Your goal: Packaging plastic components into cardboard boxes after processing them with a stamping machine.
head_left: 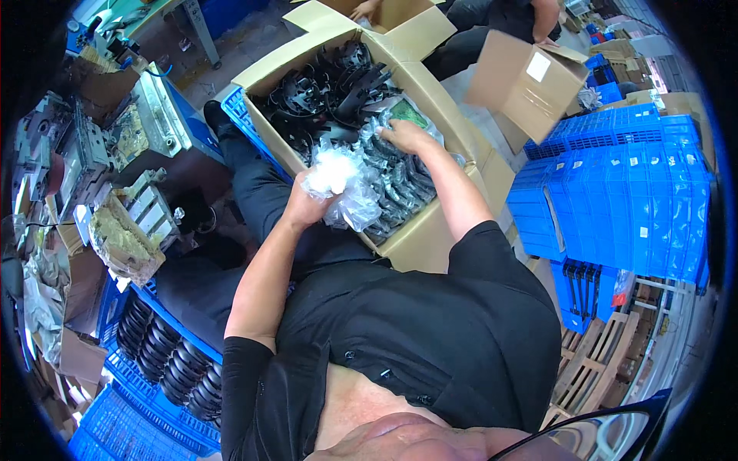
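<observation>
My left hand (306, 206) is closed round a bunch of clear plastic bags (342, 175), held over the near left part of an open cardboard box (430, 88). Inside the box, my right hand (404, 137) has its fingers bent onto a row of black parts in clear plastic (396, 188), gripping at the row's far end. A green patch (410, 114) under clear plastic shows just beyond that hand. Loose black curved plastic parts (338, 92) fill the far left half of the box.
Under the box is a blue crate (244, 115). Another open carton (530, 84) stands at the far right, near another person's hand (547, 38). Blue crates (615, 192) are stacked on the right, beside a wooden pallet (600, 361). At lower left, a blue crate holds black ring-shaped parts (165, 346).
</observation>
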`<state>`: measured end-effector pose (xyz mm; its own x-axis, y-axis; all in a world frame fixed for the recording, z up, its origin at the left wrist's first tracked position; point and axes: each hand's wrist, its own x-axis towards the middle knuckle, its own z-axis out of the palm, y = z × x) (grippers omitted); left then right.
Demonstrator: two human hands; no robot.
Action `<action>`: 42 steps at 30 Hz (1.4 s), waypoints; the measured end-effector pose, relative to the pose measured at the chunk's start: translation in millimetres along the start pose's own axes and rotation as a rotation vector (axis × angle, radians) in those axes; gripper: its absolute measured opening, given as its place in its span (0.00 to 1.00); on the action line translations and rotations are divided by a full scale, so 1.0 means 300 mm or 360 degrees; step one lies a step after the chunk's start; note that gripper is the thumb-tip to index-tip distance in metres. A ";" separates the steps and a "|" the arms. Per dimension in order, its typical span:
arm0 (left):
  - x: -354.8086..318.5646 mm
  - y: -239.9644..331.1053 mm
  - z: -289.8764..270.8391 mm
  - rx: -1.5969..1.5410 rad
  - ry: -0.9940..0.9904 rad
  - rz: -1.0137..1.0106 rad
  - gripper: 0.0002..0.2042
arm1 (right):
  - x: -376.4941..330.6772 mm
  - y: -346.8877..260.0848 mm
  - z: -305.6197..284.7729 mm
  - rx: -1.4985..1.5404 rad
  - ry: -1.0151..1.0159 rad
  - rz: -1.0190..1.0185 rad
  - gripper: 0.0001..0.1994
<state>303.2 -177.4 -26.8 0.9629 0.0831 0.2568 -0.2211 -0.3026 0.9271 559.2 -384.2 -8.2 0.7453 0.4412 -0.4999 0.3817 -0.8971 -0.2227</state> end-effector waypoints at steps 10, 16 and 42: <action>-0.001 0.002 -0.004 0.0067 -0.0031 -0.0001 0.11 | 0.074 -0.050 0.025 0.0041 0.0484 -0.0352 0.30; -0.007 -0.003 -0.019 0.0100 -0.0049 0.0029 0.11 | 0.080 -0.126 0.021 -0.0242 0.0404 -0.0423 0.14; -0.013 0.004 -0.023 -0.0006 -0.0007 -0.0057 0.14 | 0.048 -0.218 -0.395 0.0835 0.0892 -0.0398 0.12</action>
<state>298.1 -171.7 -24.8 0.9709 0.0893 0.2223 -0.1872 -0.2962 0.9366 609.8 -316.3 98.4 0.8883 0.4523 0.0797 0.3706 -0.6034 -0.7061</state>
